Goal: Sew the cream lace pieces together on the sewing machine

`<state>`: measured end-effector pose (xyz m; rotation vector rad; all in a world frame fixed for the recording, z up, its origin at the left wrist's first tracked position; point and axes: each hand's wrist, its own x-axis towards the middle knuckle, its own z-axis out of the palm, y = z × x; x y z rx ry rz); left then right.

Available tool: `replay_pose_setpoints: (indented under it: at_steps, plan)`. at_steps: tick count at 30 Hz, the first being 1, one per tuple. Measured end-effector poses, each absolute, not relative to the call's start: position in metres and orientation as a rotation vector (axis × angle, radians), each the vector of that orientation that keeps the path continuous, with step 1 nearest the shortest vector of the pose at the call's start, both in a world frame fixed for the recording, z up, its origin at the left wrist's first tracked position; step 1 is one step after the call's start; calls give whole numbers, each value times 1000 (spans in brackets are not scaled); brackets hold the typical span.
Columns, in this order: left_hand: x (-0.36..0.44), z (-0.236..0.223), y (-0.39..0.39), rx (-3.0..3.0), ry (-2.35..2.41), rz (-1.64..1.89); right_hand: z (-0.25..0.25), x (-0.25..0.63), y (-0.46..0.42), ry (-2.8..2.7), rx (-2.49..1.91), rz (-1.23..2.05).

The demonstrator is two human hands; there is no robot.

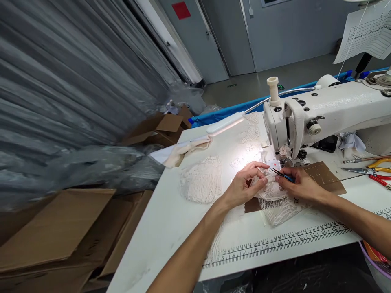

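Observation:
My left hand (246,183) pinches a piece of cream lace fabric (276,203) lying on the white sewing table (171,219), just in front of the needle area. My right hand (301,185) grips a small blue-handled thread snipper (282,176), its dark tip pointing left toward the lace between my two hands. The white sewing machine (330,110) stands right behind the hands, its lamp lighting the spot. A second lace piece (201,181) lies to the left of my left hand.
Scissors and pliers with red and yellow handles (371,171) lie at the right. A brown paper pattern (325,177) sits under my right hand. A printed ruler (284,242) runs along the table's front edge. Cardboard boxes (55,232) stand on the floor at left.

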<state>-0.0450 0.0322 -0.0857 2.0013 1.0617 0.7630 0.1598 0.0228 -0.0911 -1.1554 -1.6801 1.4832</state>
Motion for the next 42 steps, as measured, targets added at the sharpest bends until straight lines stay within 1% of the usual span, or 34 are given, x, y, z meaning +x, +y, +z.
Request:
replay_pose_setpoints:
  at_steps: [3, 5, 7, 9, 11, 14, 17, 21, 26, 29, 32, 35, 38, 40, 42]
  plan:
    - [-47, -80, 33, 2096, 1125, 801, -93, 160, 23, -1792, -1146, 1325]
    - [-50, -75, 35, 2131, 1205, 872, -91, 159, 21, -1906, -1104, 1084]
    - [-54, -67, 38, 2031, 1270, 902, -85, 156, 19, -2050, -984, 775]
    - [-58, -59, 40, 1809, 1270, 810, -78, 152, 15, -2224, -821, 432]
    - [-62, -52, 40, 1556, 1210, 617, -71, 149, 9, -2406, -626, 137]
    - [-65, -49, 31, 1324, 1121, 395, -69, 149, -2, -2598, -373, -90]
    - [-65, -52, 17, 1303, 1106, 362, -76, 156, -10, -2701, -372, -103]
    - [-54, -58, 6, 1391, 1125, 436, -86, 164, -18, -2686, -459, -27]
    - [-33, -62, 21, 1890, 1298, 400, -90, 175, -25, -2669, -483, 108]
    - [-27, -64, 28, 2063, 1399, 371, -92, 198, -24, -2595, -689, 140]
    - [-27, -66, 25, 2022, 1393, 344, -95, 228, -17, -2407, -1041, 107]
    - [-28, -67, 18, 1981, 1407, 369, -96, 247, -11, -2292, -1134, 110]
    - [-33, -67, 16, 1881, 1389, 380, -94, 244, -7, -2237, -1103, 264]
    - [-41, -65, 17, 1704, 1348, 398, -91, 232, -7, -2186, -1101, 397]
    - [-50, -63, 20, 1487, 1316, 496, -85, 215, -7, -2143, -1101, 567]
